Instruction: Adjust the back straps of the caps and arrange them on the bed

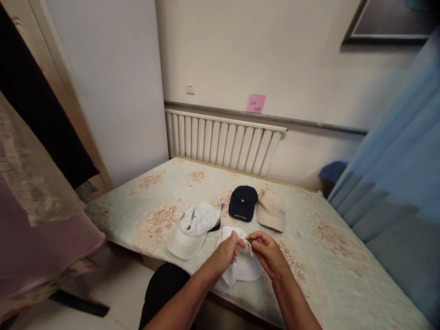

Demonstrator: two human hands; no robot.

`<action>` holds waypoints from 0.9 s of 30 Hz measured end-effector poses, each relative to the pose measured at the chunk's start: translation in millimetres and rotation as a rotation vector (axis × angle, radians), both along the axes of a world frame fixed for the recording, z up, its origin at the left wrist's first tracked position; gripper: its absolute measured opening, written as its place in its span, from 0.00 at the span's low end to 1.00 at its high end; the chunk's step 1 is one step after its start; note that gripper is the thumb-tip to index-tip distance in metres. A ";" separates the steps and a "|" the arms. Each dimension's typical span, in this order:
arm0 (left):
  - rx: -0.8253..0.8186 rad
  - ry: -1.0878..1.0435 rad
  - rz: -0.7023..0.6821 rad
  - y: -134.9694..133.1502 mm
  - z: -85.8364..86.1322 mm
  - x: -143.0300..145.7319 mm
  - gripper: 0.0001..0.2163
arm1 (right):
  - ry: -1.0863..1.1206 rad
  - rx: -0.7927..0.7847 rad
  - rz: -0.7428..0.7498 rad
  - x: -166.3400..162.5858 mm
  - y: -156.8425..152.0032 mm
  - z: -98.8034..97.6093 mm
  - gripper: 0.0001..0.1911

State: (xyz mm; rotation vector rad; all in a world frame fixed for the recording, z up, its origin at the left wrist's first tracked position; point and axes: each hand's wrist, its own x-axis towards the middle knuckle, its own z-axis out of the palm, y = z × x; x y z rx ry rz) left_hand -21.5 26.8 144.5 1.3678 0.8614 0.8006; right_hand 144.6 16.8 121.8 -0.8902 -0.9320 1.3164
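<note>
A white baseball cap (250, 268) lies at the near edge of the bed, its brim toward me on the right. My left hand (228, 250) is closed on the cap's back part, thumb up. My right hand (270, 253) pinches the end of the cap's strap (248, 247), where a small dark piece like a buckle shows between the fingers. Both hands partly cover this cap. Left of them rests another white cap (195, 227) with a small dark logo. Beyond the hands sit a navy cap (243, 204) and a beige cap (271, 210), side by side.
The caps are on a bed with a floral cover (144, 220). Behind it are a white radiator (223, 140) and a pipe along the wall. A blue curtain (395, 183) hangs at right; clothes (37, 169) hang at left. My knee (165, 293) is by the bed's edge.
</note>
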 end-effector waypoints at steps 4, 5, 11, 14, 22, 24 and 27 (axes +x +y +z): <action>0.012 -0.051 0.047 0.1 -6.5 -5.0 0.19 | -0.005 -0.024 -0.019 -4.1 3.9 -4.4 0.13; 0.020 -0.059 0.065 0.3 -8.3 -5.8 0.16 | -0.003 -0.026 -0.021 -5.6 4.7 -5.2 0.13; -0.024 -0.082 0.084 -1.6 -11.7 -7.5 0.09 | -0.015 -0.007 -0.022 -12.9 7.3 -8.4 0.11; -0.093 -0.096 0.083 -4.2 -11.3 -6.6 0.07 | -0.016 -0.004 -0.010 -14.0 7.2 -10.2 0.10; -0.220 -0.123 0.159 -9.6 -12.8 -4.3 0.06 | 0.018 -0.004 0.022 -17.1 5.7 -12.2 0.09; -0.235 -0.133 0.151 -10.1 -13.0 -3.9 0.06 | 0.028 -0.003 0.028 -17.8 5.6 -12.1 0.08; -0.270 -0.157 0.133 -10.0 -13.5 -2.9 0.06 | 0.040 0.000 0.031 -18.1 5.6 -12.7 0.08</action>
